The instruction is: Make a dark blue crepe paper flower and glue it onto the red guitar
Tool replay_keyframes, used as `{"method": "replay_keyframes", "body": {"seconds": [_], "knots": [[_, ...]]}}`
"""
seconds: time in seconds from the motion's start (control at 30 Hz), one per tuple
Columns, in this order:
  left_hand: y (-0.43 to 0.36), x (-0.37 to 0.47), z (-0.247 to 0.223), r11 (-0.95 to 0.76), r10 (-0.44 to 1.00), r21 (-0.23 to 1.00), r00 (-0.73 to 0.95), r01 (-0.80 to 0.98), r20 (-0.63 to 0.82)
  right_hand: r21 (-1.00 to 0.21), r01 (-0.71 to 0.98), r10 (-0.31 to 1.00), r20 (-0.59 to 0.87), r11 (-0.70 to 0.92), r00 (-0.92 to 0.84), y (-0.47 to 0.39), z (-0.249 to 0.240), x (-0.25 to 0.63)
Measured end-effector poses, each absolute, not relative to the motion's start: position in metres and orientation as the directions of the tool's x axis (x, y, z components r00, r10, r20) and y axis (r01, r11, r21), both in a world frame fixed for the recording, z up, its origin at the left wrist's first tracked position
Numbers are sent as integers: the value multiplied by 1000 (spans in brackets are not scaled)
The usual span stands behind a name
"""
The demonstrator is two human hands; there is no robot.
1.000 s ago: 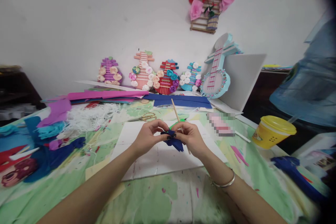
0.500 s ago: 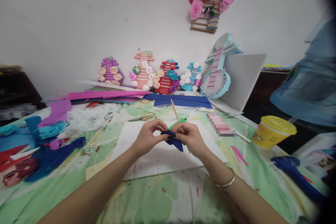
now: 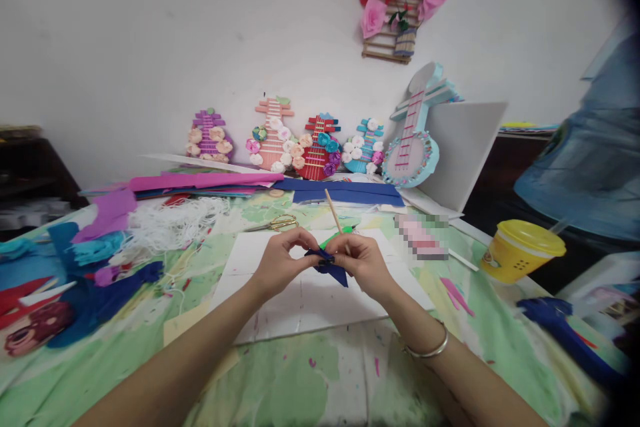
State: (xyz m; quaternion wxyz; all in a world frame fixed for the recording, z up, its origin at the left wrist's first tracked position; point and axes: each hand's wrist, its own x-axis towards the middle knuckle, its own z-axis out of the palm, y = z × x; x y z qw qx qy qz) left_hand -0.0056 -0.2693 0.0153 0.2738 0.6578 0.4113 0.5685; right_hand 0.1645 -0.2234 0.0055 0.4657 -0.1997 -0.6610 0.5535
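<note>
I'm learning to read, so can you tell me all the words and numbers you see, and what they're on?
I can't read any words or numbers here.
Yellow tub: small markings on its side, too small and blurred to read.
Blue water jug: a dark patch, too blurred to read.
Pink item: covered by blurry squares, so nothing can be read.
Dark blue paper being held: no writing shows.

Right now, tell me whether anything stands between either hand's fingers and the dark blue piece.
Nothing visible does: the left hand and right hand both pinch the dark blue piece. The wooden stick runs through the right hand; whether it touches the piece is hidden.
</note>
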Motion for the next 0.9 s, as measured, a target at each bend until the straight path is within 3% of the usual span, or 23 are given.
{"method": "replay_keyframes", "body": {"seconds": [0.37, 0.6, 0.9], "knots": [[-266, -9, 16, -482, 873, 874, 126, 67, 471, -933, -281, 782, 346, 226, -518, -227, 9, 163], [-269, -8, 19, -475, 873, 868, 199, 143, 445, -944, -265, 789, 311, 195, -529, -229, 10, 163], [-265, -9, 15, -528, 848, 840, 23, 125, 529, -949, -241, 803, 301, 202, -514, -229, 11, 163]]}}
